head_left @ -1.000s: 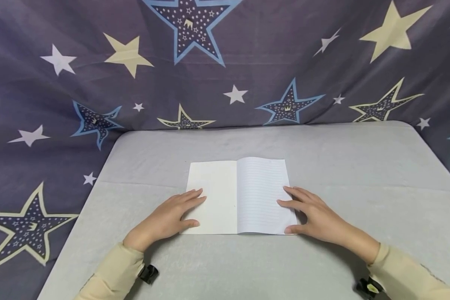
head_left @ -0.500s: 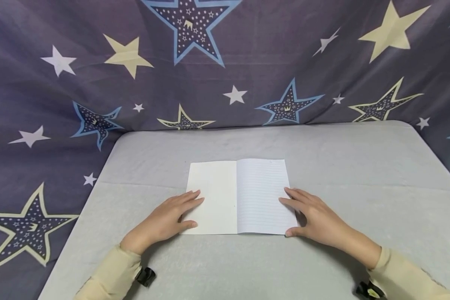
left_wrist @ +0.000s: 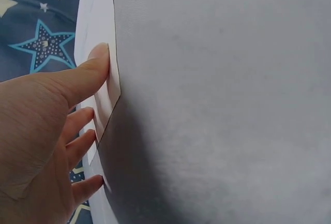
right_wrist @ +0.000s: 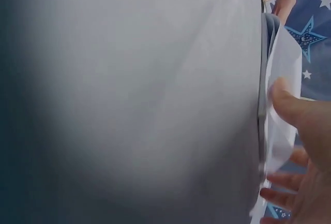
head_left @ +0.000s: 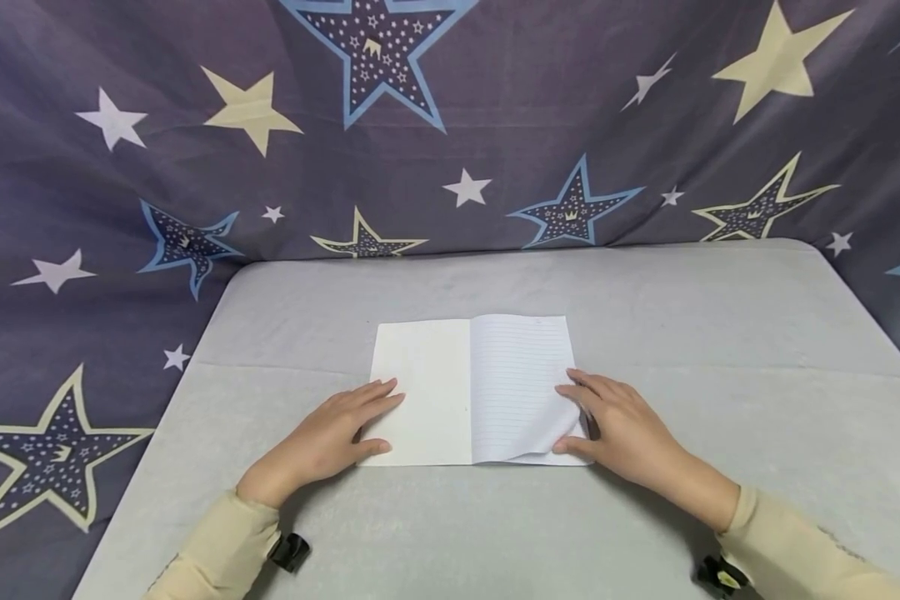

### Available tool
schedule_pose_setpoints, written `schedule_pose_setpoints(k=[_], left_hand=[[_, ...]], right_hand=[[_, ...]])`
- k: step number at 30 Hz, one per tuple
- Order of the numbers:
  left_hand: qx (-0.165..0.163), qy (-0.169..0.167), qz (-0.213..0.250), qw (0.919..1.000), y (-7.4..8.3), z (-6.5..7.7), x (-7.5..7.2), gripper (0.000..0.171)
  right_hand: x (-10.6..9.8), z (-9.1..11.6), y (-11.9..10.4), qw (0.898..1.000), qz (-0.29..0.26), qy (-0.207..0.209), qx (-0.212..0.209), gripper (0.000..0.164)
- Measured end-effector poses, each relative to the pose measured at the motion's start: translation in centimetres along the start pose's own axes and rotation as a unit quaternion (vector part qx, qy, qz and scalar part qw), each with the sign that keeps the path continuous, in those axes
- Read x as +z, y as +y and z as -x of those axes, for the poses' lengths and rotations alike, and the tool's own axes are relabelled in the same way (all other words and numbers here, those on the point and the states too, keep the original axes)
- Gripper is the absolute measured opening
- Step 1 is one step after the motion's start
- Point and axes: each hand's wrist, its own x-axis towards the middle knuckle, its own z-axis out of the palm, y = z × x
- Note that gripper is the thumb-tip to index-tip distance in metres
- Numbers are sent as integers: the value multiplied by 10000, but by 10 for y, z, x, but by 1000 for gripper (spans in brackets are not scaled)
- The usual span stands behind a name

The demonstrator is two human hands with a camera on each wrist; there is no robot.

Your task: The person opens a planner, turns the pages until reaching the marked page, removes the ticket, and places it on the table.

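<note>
A notebook lies spread wide on the table, a plain cream left side (head_left: 427, 392) beside a lined white page (head_left: 517, 375). My left hand (head_left: 330, 433) rests at its left edge, thumb and fingers spread; the left wrist view shows the thumb (left_wrist: 97, 63) along the near edge. At the lower right corner my right hand (head_left: 630, 421) pinches the lined page, thumb low and fingertips higher on the paper. That corner curls upward, baring the sheet beneath. In the right wrist view, the bent page (right_wrist: 284, 58) bulges by the right thumb (right_wrist: 289, 102).
A pale grey cloth covers the table (head_left: 435, 533). Behind it hangs a dark curtain (head_left: 285, 175) printed with stars. Black wrist-worn devices show at the left cuff (head_left: 290, 552) and right cuff (head_left: 720, 575).
The right thumb has slid left and slightly up, and the lower right corner of the lined page has lifted and buckled. My left hand stays nearly still at the left edge.
</note>
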Motion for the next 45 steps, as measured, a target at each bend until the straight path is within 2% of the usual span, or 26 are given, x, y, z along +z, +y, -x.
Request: schedule_pose_setpoints(k=[5, 7, 10, 13, 18, 21, 25, 29, 33, 36, 39, 45], left_hand=[[-16, -5, 32, 10000, 1, 0, 0, 67], [-24, 7, 36, 10000, 1, 0, 0, 67], [-45, 50, 32, 10000, 0, 1, 0, 67], [-134, 84, 37, 9999, -2, 2, 0, 68], [-265, 182, 10, 9995, -9, 7, -1, 72], [-321, 288, -25, 9991, -14, 12, -2, 73], [-420, 400, 17, 9983, -19, 17, -5, 71], [-554, 463, 352, 9968, -23, 21, -11, 63], [-803, 587, 850, 9914, -24, 24, -20, 49], [-904, 724, 948, 9887, -23, 24, -24, 44], [-754, 802, 817, 9906, -18, 20, -24, 46], [-93, 699, 374, 9968, -4, 7, -13, 67]], right_hand=[[-3, -1, -10, 9979, -393, 430, 295, 109], [-5, -2, -18, 9957, -688, 454, 415, 111], [-8, -5, -34, 9929, -1049, 320, 468, 102], [-6, -10, -52, 9930, -1144, 203, 192, 91], [4, -23, -76, 9925, -1093, 100, -535, 85], [11, -29, -86, 9906, -1074, -130, -837, 82], [19, -30, -94, 9881, -950, -712, -974, 75], [26, -28, -96, 9846, -741, -1105, -1135, 69], [31, -25, -95, 9811, -447, -1352, -1307, 66], [32, -24, -95, 9783, -204, -1538, -1371, 65], [33, -23, -95, 9763, -31, -1625, -1428, 63], [30, -20, -94, 9749, -91, -1673, -1468, 57]])
